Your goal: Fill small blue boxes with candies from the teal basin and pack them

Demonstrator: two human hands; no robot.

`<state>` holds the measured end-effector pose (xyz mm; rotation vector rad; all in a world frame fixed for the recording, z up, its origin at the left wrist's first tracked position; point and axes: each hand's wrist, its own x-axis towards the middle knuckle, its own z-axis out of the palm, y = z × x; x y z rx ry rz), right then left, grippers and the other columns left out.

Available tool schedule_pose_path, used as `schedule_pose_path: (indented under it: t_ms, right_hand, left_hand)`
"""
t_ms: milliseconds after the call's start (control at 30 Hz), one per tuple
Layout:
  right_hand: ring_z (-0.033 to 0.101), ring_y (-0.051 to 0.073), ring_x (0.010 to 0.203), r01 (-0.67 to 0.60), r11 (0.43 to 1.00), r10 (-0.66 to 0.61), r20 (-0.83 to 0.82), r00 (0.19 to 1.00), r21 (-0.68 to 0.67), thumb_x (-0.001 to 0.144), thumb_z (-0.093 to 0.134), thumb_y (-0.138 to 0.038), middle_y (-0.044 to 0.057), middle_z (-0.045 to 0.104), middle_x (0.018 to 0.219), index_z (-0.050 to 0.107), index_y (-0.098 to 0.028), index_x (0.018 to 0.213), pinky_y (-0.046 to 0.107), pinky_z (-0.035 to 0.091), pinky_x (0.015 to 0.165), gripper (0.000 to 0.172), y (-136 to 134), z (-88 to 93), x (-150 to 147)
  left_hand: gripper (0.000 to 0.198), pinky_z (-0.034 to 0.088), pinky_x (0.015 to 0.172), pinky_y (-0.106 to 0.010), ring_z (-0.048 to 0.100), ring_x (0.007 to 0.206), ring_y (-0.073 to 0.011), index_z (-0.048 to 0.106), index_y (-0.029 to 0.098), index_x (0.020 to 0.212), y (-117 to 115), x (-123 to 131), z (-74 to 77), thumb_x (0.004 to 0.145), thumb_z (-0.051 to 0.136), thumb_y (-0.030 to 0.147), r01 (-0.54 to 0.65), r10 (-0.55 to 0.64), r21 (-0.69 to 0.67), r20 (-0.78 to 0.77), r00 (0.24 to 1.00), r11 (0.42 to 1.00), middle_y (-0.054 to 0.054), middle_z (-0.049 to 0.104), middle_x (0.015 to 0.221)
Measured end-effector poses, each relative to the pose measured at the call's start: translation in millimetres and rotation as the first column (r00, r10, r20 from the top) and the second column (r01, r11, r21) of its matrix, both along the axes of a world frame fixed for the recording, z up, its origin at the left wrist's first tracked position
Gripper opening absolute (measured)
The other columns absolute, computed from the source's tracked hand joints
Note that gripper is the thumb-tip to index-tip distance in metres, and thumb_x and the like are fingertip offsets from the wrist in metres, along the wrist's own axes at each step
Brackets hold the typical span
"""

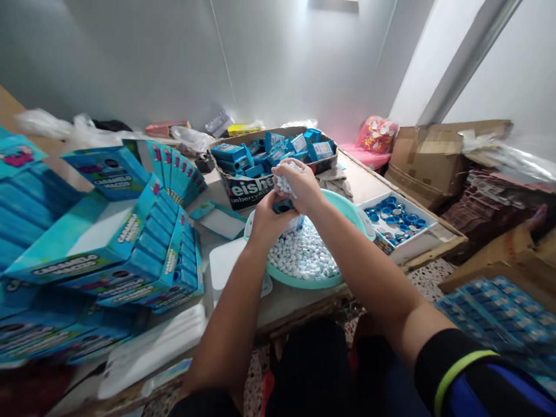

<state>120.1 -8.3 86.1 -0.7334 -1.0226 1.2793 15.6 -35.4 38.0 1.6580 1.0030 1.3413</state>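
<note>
The small blue tub [283, 206] is gripped in my left hand [266, 219], over the teal basin [304, 282] at the tabletop's front edge. My right hand [305, 186] is clenched on white candies [284, 183] just above. The cap tray [410, 246] sits beside the basin.

"CARAMELO" on blue boxes [78, 263], "eishe" on carton [249, 191]

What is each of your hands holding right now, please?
Left hand: closed on a blue container.
Right hand: closed on white candies, above the container.
</note>
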Motion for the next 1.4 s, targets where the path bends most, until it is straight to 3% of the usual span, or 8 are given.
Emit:
schedule_pose_path:
  t_ms: [100, 267, 533, 867, 1133, 1400]
  right_hand:
    - [0.052, 0.011, 0.058, 0.029, 0.999, -0.029, 0.02, 0.999, 0.018, 0.076, 0.081, -0.031, -0.004, 0.054, 0.07, 0.048, -0.024, 0.084, 0.023, 0.04, 0.048, 0.035, 1.5, -3.3, 0.0]
    - [0.056, 0.013, 0.063, 0.054, 0.998, -0.055, 0.038, 0.998, 0.025, 0.076, 0.083, -0.03, -0.003, 0.054, 0.072, 0.05, -0.024, 0.085, 0.024, 0.044, 0.051, 0.034, 3.1, -5.3, 3.7]
    - [0.056, 0.012, 0.061, 0.074, 0.997, -0.074, 0.086, 0.994, 0.005, 0.081, 0.077, -0.024, -0.002, 0.054, 0.073, 0.051, -0.022, 0.084, 0.022, 0.041, 0.05, 0.027, -1.5, -1.6, 2.8]
    - [0.057, 0.013, 0.063, -0.012, 0.998, 0.002, 0.156, 0.988, 0.061, 0.08, 0.081, -0.03, -0.002, 0.057, 0.072, 0.048, -0.023, 0.079, 0.024, 0.047, 0.055, 0.034, -9.9, 0.3, 7.6]
    - [0.055, 0.013, 0.062, -0.045, 0.999, 0.041, 0.195, 0.98, 0.015, 0.079, 0.083, -0.032, -0.002, 0.057, 0.071, 0.046, -0.023, 0.079, 0.024, 0.047, 0.054, 0.037, -7.1, 0.5, 9.3]
    - [0.057, 0.011, 0.059, -0.026, 0.999, 0.02, 0.172, 0.985, 0.029, 0.077, 0.082, -0.032, -0.001, 0.059, 0.07, 0.048, -0.023, 0.076, 0.024, 0.048, 0.054, 0.035, -9.3, -1.8, 6.8]
  left_hand:
    - [0.042, 0.053, 0.096, -0.037, 0.069, 0.109, -0.03, 0.072, 0.016, 0.103, 1.6, -0.5, 0.2, 0.062, 0.078, 0.026, 0.016, -0.016, -0.039, 0.016, 1.0, 0.999, -0.006, 0.078, 0.107]
    - [0.037, 0.053, 0.085, -0.035, 0.068, 0.097, -0.0274, 0.072, 0.018, 0.095, 1.4, -0.2, 1.6, 0.063, 0.08, 0.035, -0.032, 0.024, -0.073, -0.113, 0.993, 0.997, -0.001, 0.074, 0.092]
    - [0.041, 0.051, 0.087, -0.034, 0.066, 0.097, -0.0258, 0.072, 0.016, 0.101, 2.4, 0.4, -0.5, 0.065, 0.078, 0.036, -0.023, 0.014, -0.06, -0.134, 0.991, 0.998, -0.002, 0.073, 0.096]
    - [0.048, 0.053, 0.092, -0.035, 0.068, 0.111, -0.0307, 0.073, 0.019, 0.113, -2.9, -2.4, 6.7, 0.069, 0.078, 0.038, -0.045, 0.025, -0.082, -0.227, 0.974, 0.996, -0.002, 0.077, 0.108]
    - [0.042, 0.052, 0.088, -0.033, 0.069, 0.108, -0.0288, 0.073, 0.018, 0.108, 0.5, -2.8, 2.9, 0.071, 0.077, 0.038, 0.001, -0.013, -0.054, -0.213, 0.977, 0.999, -0.003, 0.078, 0.108]
    - [0.034, 0.052, 0.077, -0.033, 0.069, 0.098, -0.0282, 0.07, 0.018, 0.098, -6.1, -1.8, 5.0, 0.071, 0.077, 0.038, -0.063, 0.051, -0.05, -0.213, 0.976, 0.997, -0.003, 0.076, 0.095]
